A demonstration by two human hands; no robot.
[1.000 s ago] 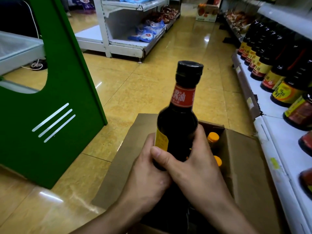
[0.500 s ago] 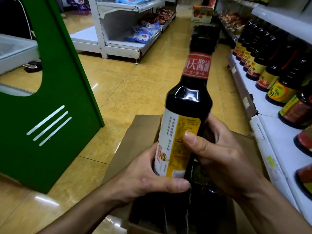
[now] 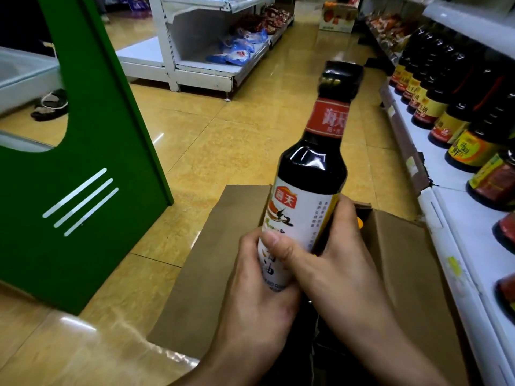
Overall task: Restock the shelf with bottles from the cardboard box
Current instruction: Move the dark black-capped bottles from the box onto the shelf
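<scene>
A dark soy sauce bottle (image 3: 312, 174) with a black cap, red neck band and white label is held above the open cardboard box (image 3: 211, 263), its top tilted to the right. My left hand (image 3: 259, 296) grips its lower part from the left. My right hand (image 3: 334, 263) wraps it from the right, thumb across the label. An orange cap (image 3: 360, 222) of another bottle shows inside the box behind my right hand. The white shelf (image 3: 459, 246) runs along the right, with a row of dark bottles (image 3: 434, 107) on it.
A green display stand (image 3: 92, 168) rises at the left on the yellow tiled floor. A white shelving unit (image 3: 200, 59) with blue packets stands across the aisle. A bare stretch of shelf (image 3: 473, 218) lies beside the box. A small carton (image 3: 338, 15) sits far down the aisle.
The bottle has come up out of the box and turned, its front label now facing me. Its top has leaned right toward the shelf, and both hands have shifted their grip on its lower half.
</scene>
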